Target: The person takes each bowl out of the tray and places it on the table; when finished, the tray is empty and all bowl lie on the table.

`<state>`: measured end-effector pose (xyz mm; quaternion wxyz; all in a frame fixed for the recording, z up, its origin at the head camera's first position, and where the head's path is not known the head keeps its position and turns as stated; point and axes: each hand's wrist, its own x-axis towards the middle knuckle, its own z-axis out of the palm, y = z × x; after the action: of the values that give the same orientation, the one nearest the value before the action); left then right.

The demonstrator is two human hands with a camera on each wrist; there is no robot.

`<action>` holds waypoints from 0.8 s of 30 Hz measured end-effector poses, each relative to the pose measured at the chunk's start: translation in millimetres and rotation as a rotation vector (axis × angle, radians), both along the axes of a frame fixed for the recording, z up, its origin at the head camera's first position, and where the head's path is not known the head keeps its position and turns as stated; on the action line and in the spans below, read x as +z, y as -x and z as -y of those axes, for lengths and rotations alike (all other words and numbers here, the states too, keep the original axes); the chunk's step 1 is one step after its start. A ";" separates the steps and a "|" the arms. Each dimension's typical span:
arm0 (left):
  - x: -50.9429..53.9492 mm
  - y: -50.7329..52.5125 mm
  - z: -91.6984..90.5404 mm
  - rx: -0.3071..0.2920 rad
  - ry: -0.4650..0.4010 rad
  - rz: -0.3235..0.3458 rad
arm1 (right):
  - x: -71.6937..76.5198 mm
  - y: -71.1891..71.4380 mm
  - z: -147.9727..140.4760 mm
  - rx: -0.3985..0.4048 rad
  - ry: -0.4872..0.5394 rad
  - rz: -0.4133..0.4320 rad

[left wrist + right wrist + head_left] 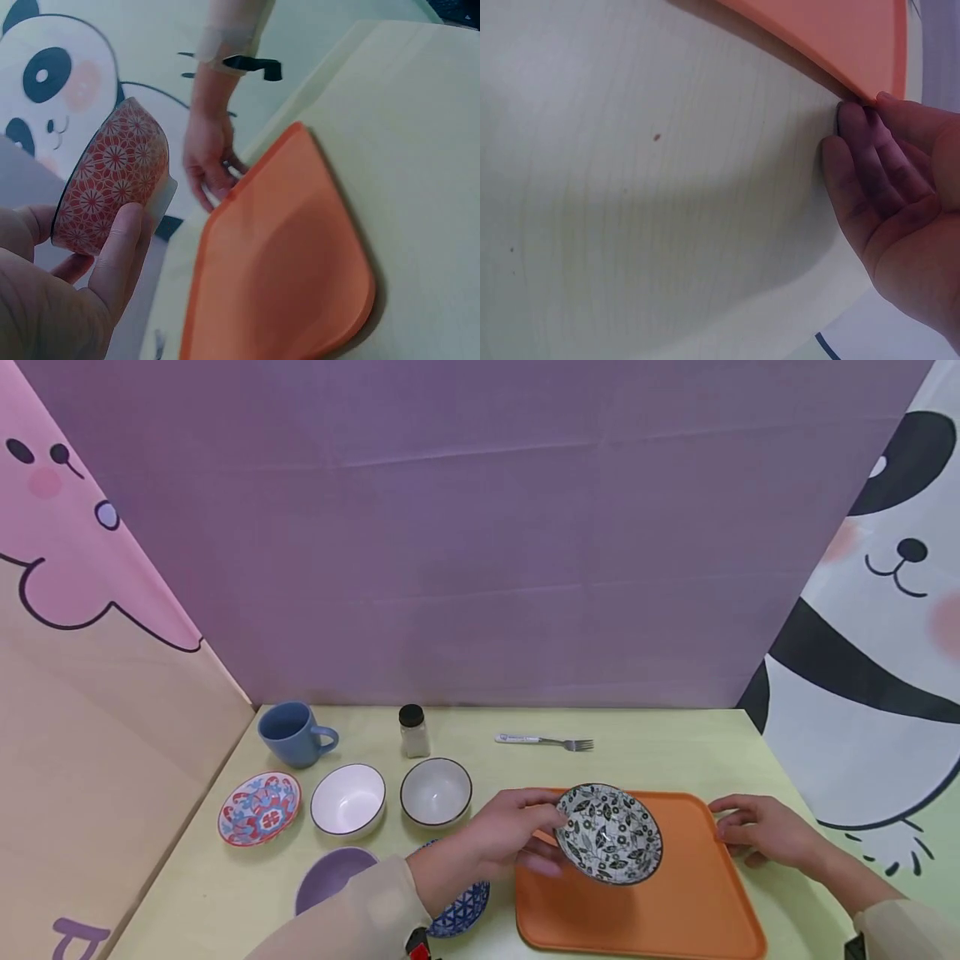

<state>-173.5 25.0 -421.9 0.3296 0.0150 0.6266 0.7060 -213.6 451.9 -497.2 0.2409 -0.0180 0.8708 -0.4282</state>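
My left hand (517, 835) holds a bowl (609, 833) by its rim, tilted above the orange tray (540, 918). Black-and-white leaves and flowers cover the bowl's inside. From the left wrist view, the same bowl (112, 176) shows a red outside with white flower shapes, and the thumb and fingers (120, 240) grip it on either side. At the tray's far right corner is my right hand (772, 833). In the right wrist view its thumb lies on the tray's rim (810, 49), with the other fingers bent at the edge below.
Left of the tray stand a blue-patterned bowl (465, 914), partly behind my arm, a purple bowl (330, 877), two white bowls (348, 797) (437, 792) and a red-and-blue plate (260, 808). Farther back are a blue mug (291, 735), a black-capped shaker (414, 732) and a fork (543, 742).
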 end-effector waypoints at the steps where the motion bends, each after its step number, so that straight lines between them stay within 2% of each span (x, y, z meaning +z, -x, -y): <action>1: 1.7 0.3 5.4 0.003 0.000 -0.003 | 0.3 -0.3 -0.2 0.001 0.006 -0.001; 9: 6.4 4.0 48.5 0.054 -0.015 -0.035 | -1.2 -1.8 -1.1 0.007 0.019 -0.015; 16: 11.5 4.5 88.7 0.068 0.002 -0.074 | -0.6 -3.5 0.4 0.005 0.009 -0.016; 24: 19.2 1.0 130.1 0.115 0.041 -0.083 | 2.0 -5.6 2.6 0.021 0.024 -0.043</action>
<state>-174.5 -105.1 -402.7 0.2624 0.0015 0.6537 0.7098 -208.0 449.3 -495.3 0.2265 -0.0393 0.8704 -0.4354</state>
